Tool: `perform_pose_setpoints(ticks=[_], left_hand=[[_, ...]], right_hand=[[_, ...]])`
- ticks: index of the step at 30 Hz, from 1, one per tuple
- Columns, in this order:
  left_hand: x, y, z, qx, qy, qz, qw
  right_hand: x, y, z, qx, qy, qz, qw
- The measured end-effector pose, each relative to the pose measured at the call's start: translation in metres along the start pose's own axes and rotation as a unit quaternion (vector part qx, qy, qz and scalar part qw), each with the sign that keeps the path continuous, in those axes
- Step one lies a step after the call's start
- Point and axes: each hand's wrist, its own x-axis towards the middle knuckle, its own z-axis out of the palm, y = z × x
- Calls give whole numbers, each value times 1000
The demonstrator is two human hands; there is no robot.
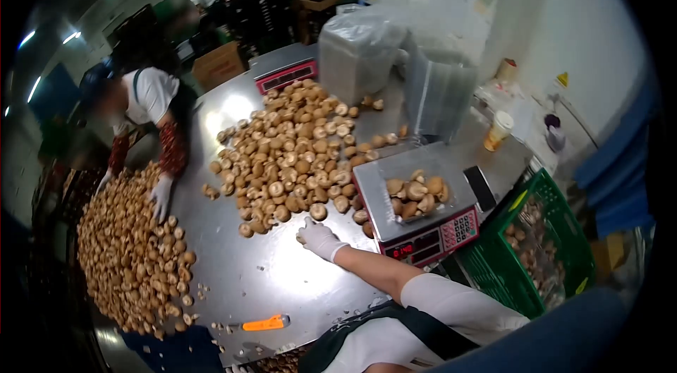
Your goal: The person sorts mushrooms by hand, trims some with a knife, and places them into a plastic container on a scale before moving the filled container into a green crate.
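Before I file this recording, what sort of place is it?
Probably a mushroom sorting or packing room: loose mushrooms lie heaped on a metal table, with a digital scale bearing more and a green crate alongside.

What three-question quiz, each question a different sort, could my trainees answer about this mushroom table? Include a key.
1. True or false: the orange-handled tool lies on the metal table.

2. Multiple choice: which load sits on the scale beside the green crate?
A) a paper cup
B) mushrooms
C) a cardboard box

3. Fill in: the camera wearer's outstretched hand is covered by a ____ glove.

Key: 1. True. 2. B. 3. White.
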Motion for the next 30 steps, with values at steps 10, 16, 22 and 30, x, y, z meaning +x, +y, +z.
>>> perform_pose_setpoints(ticks=[10,16,22,30], left_hand=[[-86,125,44,-195,-371,198,886],[-201,219,59,-214,-621,317,684],[-305,298,74,-296,-655,467,516],[-349,355,92,-309,-625,525,488]], right_hand=[[-162,19,-147,246,89,-88,961],[-201,115,-228,170,263,118,942],[-193,169,-245,78,127,119,982],[-231,176,-241,226,282,108,926]])
